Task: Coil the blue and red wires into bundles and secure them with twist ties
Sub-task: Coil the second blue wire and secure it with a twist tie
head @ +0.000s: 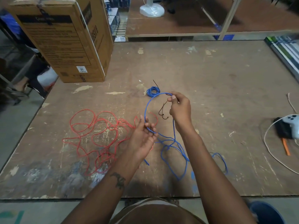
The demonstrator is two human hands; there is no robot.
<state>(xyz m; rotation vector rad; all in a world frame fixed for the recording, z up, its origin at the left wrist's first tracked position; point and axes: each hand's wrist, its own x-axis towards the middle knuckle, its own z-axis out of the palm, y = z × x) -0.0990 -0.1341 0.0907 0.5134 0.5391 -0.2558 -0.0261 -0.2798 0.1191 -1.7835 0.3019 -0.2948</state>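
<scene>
A loose blue wire (pixel 175 152) lies tangled on the wooden table (pixel 210 75), and one arc of it rises between my hands. My right hand (pixel 179 109) pinches the wire's end at the top of the arc. My left hand (pixel 144 136) holds the arc's lower part across its fingers. A small coiled blue bundle (pixel 152 91) sits just beyond my right hand, with a dark twist tie sticking up from it. Two dark twist ties (pixel 162 111) lie on the table between my hands. A loose red wire (pixel 98 136) sprawls to the left.
A large cardboard box (pixel 64 39) stands at the table's far left. At the right edge lie a white cord loop (pixel 267 143), a black and white device (pixel 286 126) and an orange-handled tool (pixel 286 148). Shelving with a white fan base (pixel 152 10) stands behind.
</scene>
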